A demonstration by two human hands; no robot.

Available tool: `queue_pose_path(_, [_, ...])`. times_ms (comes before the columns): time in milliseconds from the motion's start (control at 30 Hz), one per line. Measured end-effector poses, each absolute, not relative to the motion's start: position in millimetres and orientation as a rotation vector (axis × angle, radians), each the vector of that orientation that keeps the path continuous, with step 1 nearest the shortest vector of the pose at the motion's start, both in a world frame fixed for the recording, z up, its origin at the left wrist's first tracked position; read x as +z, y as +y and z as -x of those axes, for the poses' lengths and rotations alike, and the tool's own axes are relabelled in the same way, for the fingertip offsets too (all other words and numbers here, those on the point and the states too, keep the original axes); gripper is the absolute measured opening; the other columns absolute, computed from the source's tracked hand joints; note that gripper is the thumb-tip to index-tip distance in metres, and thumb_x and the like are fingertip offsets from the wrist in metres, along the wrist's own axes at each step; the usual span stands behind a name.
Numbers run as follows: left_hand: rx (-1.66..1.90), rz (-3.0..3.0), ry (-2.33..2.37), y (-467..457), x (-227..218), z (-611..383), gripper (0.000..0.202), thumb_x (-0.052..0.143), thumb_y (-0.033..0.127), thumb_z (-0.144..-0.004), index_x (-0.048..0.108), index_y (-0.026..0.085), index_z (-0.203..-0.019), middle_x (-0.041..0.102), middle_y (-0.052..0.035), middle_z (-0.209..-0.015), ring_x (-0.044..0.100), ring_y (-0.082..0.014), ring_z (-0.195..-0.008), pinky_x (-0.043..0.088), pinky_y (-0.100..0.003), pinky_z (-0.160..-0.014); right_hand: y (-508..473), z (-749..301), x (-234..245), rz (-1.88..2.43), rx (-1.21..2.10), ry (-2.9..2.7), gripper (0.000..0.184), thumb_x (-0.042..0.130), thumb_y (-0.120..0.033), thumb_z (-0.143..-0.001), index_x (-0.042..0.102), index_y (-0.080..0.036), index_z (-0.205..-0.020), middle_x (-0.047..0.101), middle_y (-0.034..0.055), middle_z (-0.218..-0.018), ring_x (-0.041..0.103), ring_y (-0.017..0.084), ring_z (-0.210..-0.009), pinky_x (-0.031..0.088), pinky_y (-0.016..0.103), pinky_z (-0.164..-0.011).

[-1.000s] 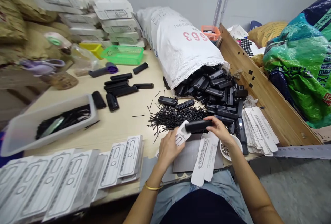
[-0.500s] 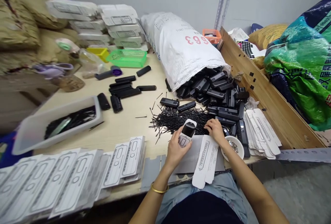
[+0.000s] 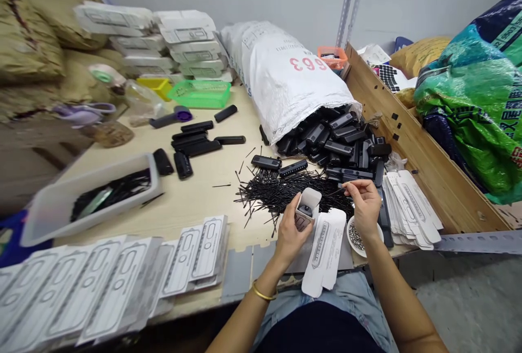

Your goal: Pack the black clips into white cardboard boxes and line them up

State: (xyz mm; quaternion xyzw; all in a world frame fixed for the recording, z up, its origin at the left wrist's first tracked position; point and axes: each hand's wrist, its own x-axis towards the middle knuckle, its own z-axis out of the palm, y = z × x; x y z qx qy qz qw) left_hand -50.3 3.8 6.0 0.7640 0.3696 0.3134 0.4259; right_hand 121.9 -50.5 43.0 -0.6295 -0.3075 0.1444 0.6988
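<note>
My left hand (image 3: 292,229) is closed round a small white cardboard box (image 3: 306,207), held upright with its top flap open and a black part inside it. My right hand (image 3: 362,205) pinches a thin black pin (image 3: 341,191), lifted just above the heap of black pins (image 3: 285,190) on the table. Flat white box blanks (image 3: 326,244) lie on a grey mat (image 3: 346,258) under my hands. A small white bowl of tiny metal parts (image 3: 355,235) sits below my right wrist.
A white sack (image 3: 285,78) spills black plastic casings (image 3: 342,143) at the back right. White blanks are stacked at right (image 3: 410,209) and fanned out at front left (image 3: 122,279). A white tray (image 3: 44,206) of pins, loose casings (image 3: 191,143), a green basket (image 3: 199,92) and a wooden side wall (image 3: 411,146) are around.
My right hand slid the black casing into the white box held by my left hand, then reached to the pin heap and came up pinching one pin. The box now stands upright.
</note>
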Motion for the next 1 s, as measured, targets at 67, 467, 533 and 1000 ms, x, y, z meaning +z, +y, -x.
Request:
queue_pose_path(67, [0.776,-1.921,0.89,2,5,47,0.071,0.061,0.022,-0.075,0.029,0.023,-0.138,0.038,-0.0101,-0.141,0.037,-0.0238,-0.129,0.029,-0.04,-0.108,-51,-104,53,1.421,0.283,-0.831,0.01,0.058,-0.031,-0.083,0.057,-0.021,-0.086,0.065,0.0044,-0.084,0.059,0.017,-0.078,0.047,0.034,-0.074])
queue_pose_path(467, [0.776,-1.805,0.723,-3,-10,44,0.04,0.06,0.019,-0.073,0.048,0.021,-0.111,0.057,-0.0086,-0.115,0.054,-0.0202,-0.108,0.04,-0.035,-0.095,-45,-81,5,1.54,0.606,-0.998,0.016,0.051,-0.03,-0.086,0.055,-0.019,-0.096,0.058,0.0014,-0.082,0.054,0.014,-0.072,0.045,0.028,-0.067])
queue_pose_path(533, [0.779,-1.68,0.748,-4,-10,42,0.06,0.062,0.02,-0.072,0.036,0.022,-0.127,0.051,-0.012,-0.126,0.051,-0.0205,-0.114,0.038,-0.036,-0.098,-46,-68,0,1.528,0.49,-1.025,0.014,0.047,-0.03,-0.088,0.057,-0.019,-0.09,0.058,0.0027,-0.085,0.055,0.016,-0.081,0.045,0.03,-0.074])
queue_pose_path(1000, [0.799,-1.625,0.893,-15,-9,34,0.06,0.062,0.028,-0.074,0.028,0.018,-0.122,0.045,-0.0171,-0.127,0.045,-0.0232,-0.121,0.036,-0.041,-0.1,-50,-60,4,1.522,0.498,-0.989,0.017,0.045,-0.024,-0.089,0.06,-0.019,-0.095,0.061,0.0057,-0.098,0.056,0.017,-0.096,0.043,0.032,-0.087])
